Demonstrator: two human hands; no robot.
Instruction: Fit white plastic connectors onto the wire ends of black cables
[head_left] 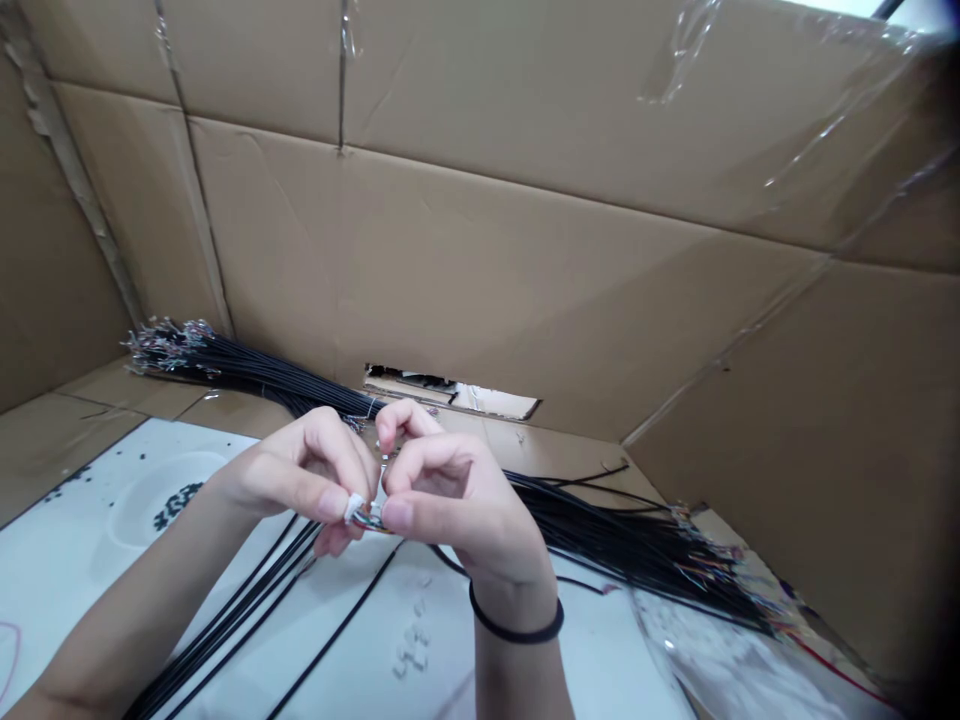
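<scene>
My left hand (pixel 315 475) and my right hand (pixel 450 490) meet fingertip to fingertip above the white table top (pixel 75 560). Between them they pinch a small white connector (pixel 356 507) with thin coloured wires at the end of a black cable (pixel 337 630). Both hands are closed in a pinch. A black hair band (pixel 517 628) circles my right wrist. Just behind the hands lies a long bundle of black cables (pixel 600 530) with stripped coloured ends.
Cardboard walls (pixel 525 250) enclose the table on the back and sides, with a cut slot (pixel 450 393) low in the back wall. A shallow white dish (pixel 161 495) with small dark parts sits at the left. Several small white connectors (pixel 409 655) lie loose; a clear plastic bag (pixel 720 660) lies right.
</scene>
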